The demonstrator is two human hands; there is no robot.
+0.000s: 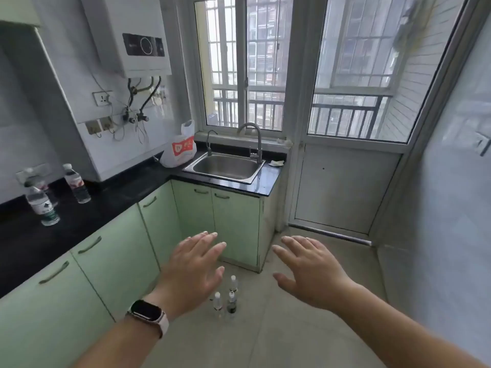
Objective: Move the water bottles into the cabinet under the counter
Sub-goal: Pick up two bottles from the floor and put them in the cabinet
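Three water bottles stand upright on the floor between my hands: one with a white cap [233,283] at the back, a clear one [218,301] at the front left and a darker one [231,302] beside it. More bottles stand on the black counter [111,200] at the left: a red-labelled one [77,187], a green-labelled one [42,204] and a blurred one [39,181] behind it. My left hand [194,264], with a watch on the wrist, and my right hand [308,266] hover above the floor, fingers spread, holding nothing. The green cabinet doors [111,258] under the counter are closed.
A steel sink [225,168] with a tap sits in the counter's far corner, a white plastic bag [179,150] beside it. A water heater [132,35] hangs on the wall. A closed balcony door [342,187] is at the right. Grey tile floor [292,341] lies below.
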